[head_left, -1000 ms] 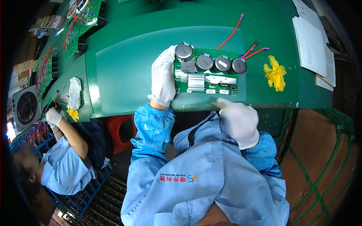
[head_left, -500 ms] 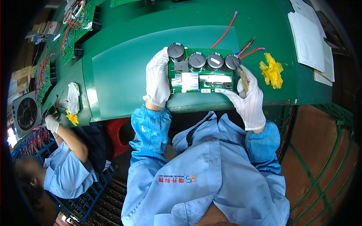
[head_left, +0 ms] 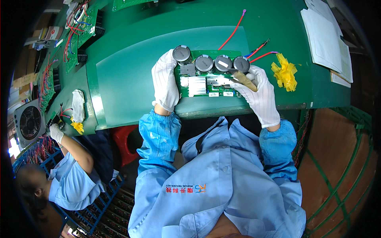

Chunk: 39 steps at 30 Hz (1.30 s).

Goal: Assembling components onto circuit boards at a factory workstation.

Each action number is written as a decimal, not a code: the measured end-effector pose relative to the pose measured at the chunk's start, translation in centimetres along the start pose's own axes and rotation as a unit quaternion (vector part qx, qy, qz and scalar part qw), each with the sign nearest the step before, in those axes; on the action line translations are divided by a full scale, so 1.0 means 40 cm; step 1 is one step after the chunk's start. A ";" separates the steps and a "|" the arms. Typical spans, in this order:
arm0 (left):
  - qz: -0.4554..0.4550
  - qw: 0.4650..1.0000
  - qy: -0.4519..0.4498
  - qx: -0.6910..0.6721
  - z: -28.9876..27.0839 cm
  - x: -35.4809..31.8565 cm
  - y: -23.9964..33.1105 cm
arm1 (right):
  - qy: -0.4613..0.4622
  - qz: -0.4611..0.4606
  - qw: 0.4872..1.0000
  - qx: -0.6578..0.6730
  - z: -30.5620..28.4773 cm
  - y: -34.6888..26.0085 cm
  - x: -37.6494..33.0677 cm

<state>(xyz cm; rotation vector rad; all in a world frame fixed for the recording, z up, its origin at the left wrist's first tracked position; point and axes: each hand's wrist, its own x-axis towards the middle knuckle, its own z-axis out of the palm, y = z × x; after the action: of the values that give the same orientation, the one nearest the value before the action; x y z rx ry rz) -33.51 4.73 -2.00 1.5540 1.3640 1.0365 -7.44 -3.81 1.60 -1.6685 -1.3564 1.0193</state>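
A green circuit board [head_left: 212,89] with several tall black cylindrical capacitors [head_left: 204,63] and silver heatsinks [head_left: 197,85] is over the near edge of the green table. My left hand [head_left: 164,84], in a white glove, grips its left side, next to the leftmost capacitor. In my gloved right hand [head_left: 262,95] is a short tan-handled tool [head_left: 245,81] with a dark, flat tip. That tip points left, over the board between the right capacitors and the heatsink; whether it touches anything I cannot tell. Red and blue wires [head_left: 260,48] stick out behind the board.
Crumpled yellow tape [head_left: 284,72] lies right of my right hand. White papers [head_left: 323,41] are at the far right. More wired boards [head_left: 89,33] stand at the left. A co-worker [head_left: 73,174] sits at lower left, near a fan [head_left: 30,122].
The tool in my right hand has swung from nearly upright to pointing left, its tip now over the middle right of the board. Board and left hand have shifted slightly left.
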 end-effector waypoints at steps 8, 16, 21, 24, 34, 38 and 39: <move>0.003 1.000 0.014 -0.020 0.006 -0.006 0.014 | -0.054 -0.048 0.996 -0.049 -0.147 -0.021 -0.073; -0.037 0.992 0.044 -0.113 0.008 -0.008 0.032 | -0.035 -0.257 0.910 -0.322 -0.162 -0.028 -0.086; -0.020 0.996 0.027 -0.085 0.006 -0.007 0.040 | -0.025 -0.221 0.938 -0.265 -0.145 -0.009 -0.085; -0.034 0.995 0.054 -0.075 0.013 -0.006 0.068 | -0.018 -0.262 0.897 -0.356 -0.133 -0.014 -0.081; 0.162 0.969 0.163 0.088 0.041 -0.046 0.157 | 0.024 -0.339 0.877 -0.341 -0.117 0.023 -0.091; 0.315 0.908 0.048 0.271 0.045 -0.021 0.218 | 0.001 -0.296 0.888 -0.352 -0.102 0.016 -0.091; 0.298 0.898 0.003 0.324 0.051 -0.022 0.234 | 0.009 -0.295 0.884 -0.362 -0.092 0.016 -0.086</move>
<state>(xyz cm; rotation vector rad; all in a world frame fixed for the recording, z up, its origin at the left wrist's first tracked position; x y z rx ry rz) -28.54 2.87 6.05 2.5841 1.3354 0.9682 -4.24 -7.53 2.95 -1.5452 -2.2200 0.1233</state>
